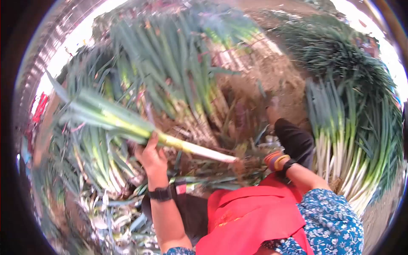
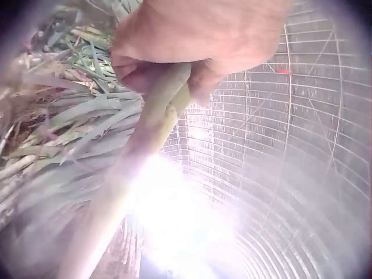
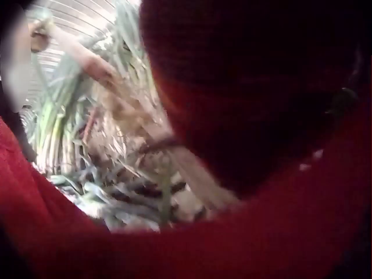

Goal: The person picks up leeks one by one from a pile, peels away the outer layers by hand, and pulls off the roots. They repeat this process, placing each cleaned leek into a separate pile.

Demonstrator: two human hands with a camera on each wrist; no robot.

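My left hand grips a long leek around its middle, fingers wrapped around the stem. The leek slants across the head view: green leaves spread to the upper left, and the white stem ends in brown roots at the lower right. Seen from the left wrist, the fist encloses the pale stem. My right hand, in an orange and purple striped glove, is just right of the root end. Its fingers are hidden. Dark red material covers much of the right wrist view, beside the leek's stem.
Bundles of leeks lie ahead and to the left. More leeks are stacked along the right, under a dark green heap. Leaf trimmings litter the ground at lower left. A red apron covers the lap.
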